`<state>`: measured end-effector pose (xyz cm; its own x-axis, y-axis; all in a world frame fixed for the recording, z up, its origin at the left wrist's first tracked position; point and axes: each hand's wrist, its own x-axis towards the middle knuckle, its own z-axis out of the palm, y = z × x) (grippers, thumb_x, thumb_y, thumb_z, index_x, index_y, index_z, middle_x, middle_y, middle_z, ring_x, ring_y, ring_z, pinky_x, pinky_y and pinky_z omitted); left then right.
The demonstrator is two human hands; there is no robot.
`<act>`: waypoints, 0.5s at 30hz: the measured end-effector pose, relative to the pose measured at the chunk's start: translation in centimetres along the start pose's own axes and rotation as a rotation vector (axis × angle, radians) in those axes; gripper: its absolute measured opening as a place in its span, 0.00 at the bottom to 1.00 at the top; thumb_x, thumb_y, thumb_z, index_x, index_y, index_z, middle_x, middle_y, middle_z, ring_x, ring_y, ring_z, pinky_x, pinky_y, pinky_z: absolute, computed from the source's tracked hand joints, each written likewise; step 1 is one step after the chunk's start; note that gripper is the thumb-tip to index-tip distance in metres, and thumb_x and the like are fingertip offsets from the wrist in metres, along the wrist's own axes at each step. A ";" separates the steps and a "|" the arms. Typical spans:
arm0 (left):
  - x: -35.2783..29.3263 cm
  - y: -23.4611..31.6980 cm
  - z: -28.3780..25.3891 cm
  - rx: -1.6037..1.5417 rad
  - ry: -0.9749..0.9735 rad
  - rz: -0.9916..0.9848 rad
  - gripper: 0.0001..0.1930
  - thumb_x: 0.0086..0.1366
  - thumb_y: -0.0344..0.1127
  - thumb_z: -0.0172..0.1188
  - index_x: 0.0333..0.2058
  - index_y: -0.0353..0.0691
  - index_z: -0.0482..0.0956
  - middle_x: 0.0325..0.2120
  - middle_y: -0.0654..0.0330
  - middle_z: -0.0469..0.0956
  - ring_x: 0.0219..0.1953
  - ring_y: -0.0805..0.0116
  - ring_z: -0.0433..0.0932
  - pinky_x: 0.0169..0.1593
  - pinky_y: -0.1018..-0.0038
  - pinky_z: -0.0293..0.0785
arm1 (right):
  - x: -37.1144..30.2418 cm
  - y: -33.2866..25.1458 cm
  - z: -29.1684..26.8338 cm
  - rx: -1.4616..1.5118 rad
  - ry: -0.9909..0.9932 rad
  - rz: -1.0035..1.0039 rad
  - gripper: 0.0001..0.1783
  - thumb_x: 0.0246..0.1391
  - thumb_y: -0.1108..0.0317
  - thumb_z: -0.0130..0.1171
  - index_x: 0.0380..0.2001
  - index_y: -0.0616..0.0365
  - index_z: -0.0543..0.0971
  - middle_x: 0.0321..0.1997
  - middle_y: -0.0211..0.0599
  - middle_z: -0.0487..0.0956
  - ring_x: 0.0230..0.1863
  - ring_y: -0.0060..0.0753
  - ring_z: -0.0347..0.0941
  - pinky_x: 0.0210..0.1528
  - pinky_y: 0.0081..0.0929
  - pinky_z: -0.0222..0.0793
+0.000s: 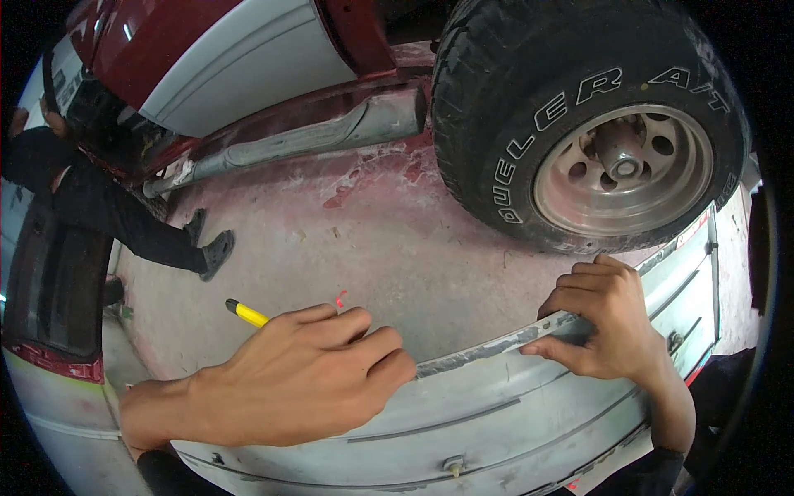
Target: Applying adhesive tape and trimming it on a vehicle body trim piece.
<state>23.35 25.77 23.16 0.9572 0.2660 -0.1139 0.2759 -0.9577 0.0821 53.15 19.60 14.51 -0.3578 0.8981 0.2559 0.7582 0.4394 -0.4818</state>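
Observation:
A long, pale grey-white vehicle panel (488,430) stretches across in front of me, its upper rim scraped to patchy grey. My left hand (298,376) is closed around a slim yellow tool with a black end (249,314), which sticks out behind the knuckles. The tool's working end is hidden under the fingers, right at the panel's rim, so its exact kind cannot be made out. Further right, my right hand (608,318) grips the same rim, with fingers over the far side and thumb on the near side.
Beyond the panel stands a large black tire (488,124) on a silver wheel. A red vehicle with a white door panel and a grey side step (314,132) is behind. At left, a person in dark clothes (132,207) is near a dark red-edged vehicle part (54,289). The concrete floor (331,240) is stained red.

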 end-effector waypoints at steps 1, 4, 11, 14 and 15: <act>0.1 0.1 -0.1 0.016 -0.019 -0.002 0.09 0.51 0.35 0.66 0.31 0.47 0.77 0.26 0.68 0.71 0.28 0.70 0.70 0.30 0.75 0.69 | 0.0 -0.1 0.0 -0.004 -0.004 0.002 0.21 0.42 0.47 0.72 0.21 0.54 0.81 0.21 0.32 0.78 0.25 0.39 0.76 0.31 0.31 0.66; 0.2 0.1 -0.3 0.040 -0.020 0.003 0.09 0.51 0.36 0.66 0.31 0.47 0.77 0.27 0.67 0.71 0.29 0.70 0.71 0.30 0.75 0.69 | -0.1 -0.2 0.0 -0.007 -0.013 0.011 0.21 0.42 0.46 0.72 0.21 0.54 0.81 0.21 0.32 0.78 0.25 0.39 0.76 0.31 0.31 0.66; 0.7 0.0 -0.9 0.042 -0.109 0.022 0.10 0.50 0.38 0.66 0.31 0.46 0.77 0.28 0.67 0.72 0.32 0.70 0.72 0.34 0.74 0.70 | -0.2 -0.2 0.0 -0.002 -0.013 0.014 0.22 0.42 0.46 0.73 0.21 0.54 0.81 0.21 0.32 0.78 0.25 0.39 0.76 0.31 0.31 0.66; 1.1 0.2 -1.3 0.085 -0.190 0.022 0.12 0.49 0.40 0.66 0.32 0.46 0.77 0.28 0.68 0.72 0.34 0.70 0.72 0.35 0.74 0.70 | -0.1 -0.1 0.0 0.001 -0.004 0.003 0.21 0.42 0.47 0.73 0.21 0.54 0.81 0.21 0.33 0.78 0.25 0.39 0.76 0.31 0.31 0.66; 1.2 0.3 -1.3 0.101 -0.202 0.022 0.13 0.49 0.41 0.67 0.32 0.46 0.77 0.28 0.68 0.72 0.34 0.70 0.72 0.35 0.74 0.70 | -0.2 -0.1 0.0 0.002 -0.004 0.005 0.21 0.42 0.47 0.73 0.21 0.54 0.81 0.21 0.33 0.78 0.25 0.39 0.76 0.31 0.31 0.66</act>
<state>24.67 25.95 24.33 0.9230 0.2273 -0.3104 0.2353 -0.9719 -0.0122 53.16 19.43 14.51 -0.3564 0.9001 0.2505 0.7589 0.4353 -0.4844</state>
